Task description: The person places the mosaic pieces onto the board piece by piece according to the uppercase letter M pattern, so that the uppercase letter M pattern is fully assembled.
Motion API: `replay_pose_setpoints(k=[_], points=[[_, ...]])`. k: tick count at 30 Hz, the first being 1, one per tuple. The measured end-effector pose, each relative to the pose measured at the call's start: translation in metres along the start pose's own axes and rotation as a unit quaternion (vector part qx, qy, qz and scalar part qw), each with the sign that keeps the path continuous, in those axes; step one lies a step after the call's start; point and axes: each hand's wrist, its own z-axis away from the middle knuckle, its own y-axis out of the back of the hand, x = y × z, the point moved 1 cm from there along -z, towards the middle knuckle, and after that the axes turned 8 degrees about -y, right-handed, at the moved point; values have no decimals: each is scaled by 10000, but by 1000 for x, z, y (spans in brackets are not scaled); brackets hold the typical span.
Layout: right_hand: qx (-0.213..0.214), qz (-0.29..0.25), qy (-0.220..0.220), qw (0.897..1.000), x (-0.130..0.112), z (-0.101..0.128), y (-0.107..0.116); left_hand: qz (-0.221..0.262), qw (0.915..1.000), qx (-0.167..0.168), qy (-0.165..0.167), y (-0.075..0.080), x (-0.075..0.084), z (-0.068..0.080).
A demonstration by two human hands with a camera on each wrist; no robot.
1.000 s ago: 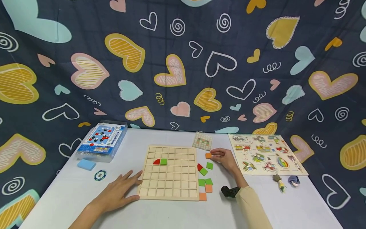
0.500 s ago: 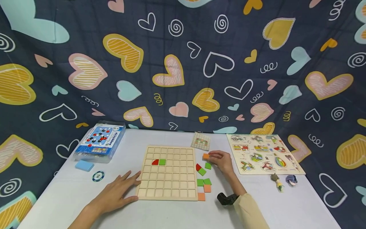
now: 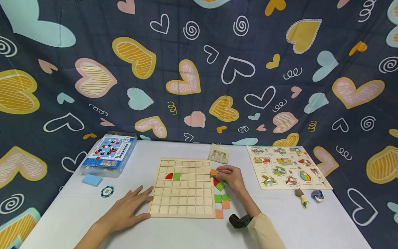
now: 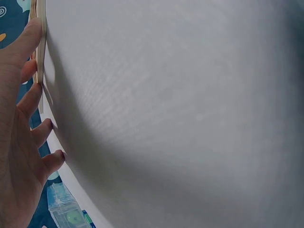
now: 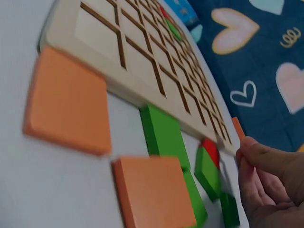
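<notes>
While the right hand [image 3: 229, 177] pinches a small orange square wooden tile [image 3: 213, 172] at its fingertips, the tile sits level at the right edge of the pale wooden grid board [image 3: 182, 204]; square, no long axis. Left hand [image 3: 128, 208], fingers spread flat, touches the board's left edge.

A makeshift play or recording corner is being shown: a white table [image 3: 186, 235] is being enclosed by a dark heart-printed cloth backdrop [image 3: 199, 69], and children's toys are being displayed, among them a wooden grid board [image 3: 183, 188] and an animal peg puzzle [image 3: 284, 166].
</notes>
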Motion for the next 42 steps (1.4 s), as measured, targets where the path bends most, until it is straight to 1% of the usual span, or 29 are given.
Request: replay_pose_setpoints(k=[5,9,12,14,16,18,22,24,28,33,37,39,42], points=[[-286,-67,90,9995,-3,1,-15,24,10000,-55,11,0,0,0],[-512,25,299,9982,-6,5,-29,35,10000,-34,-1,0,0,0],[-688,125,550,9960,-8,6,-40,45,10000,-23,-4,0,-1,0],[-820,155,754,9937,-15,11,-47,54,10000,-21,-6,-1,-1,0],[-856,221,900,9920,-17,11,-53,59,10000,-19,-22,0,0,0],[-927,317,1034,9898,-26,15,-58,55,10000,3,-43,0,0,0],[-1076,553,1196,9854,-39,22,-67,-1,9999,74,-105,0,1,-1],[-1173,657,1241,9831,-45,25,-71,-9,9999,88,-117,0,1,0],[-1377,589,1178,9817,-47,23,-79,-2,9999,109,-109,0,0,1],[-1467,559,1190,9804,-46,19,-86,-26,9999,102,-126,-1,0,0],[-1547,565,1232,9786,-46,19,-88,-2,10000,12,-25,0,0,0],[-1565,562,1198,9788,-45,18,-87,5,10000,17,-43,1,0,0],[-1565,530,1113,9800,-38,12,-84,0,9999,46,-100,1,1,0]])
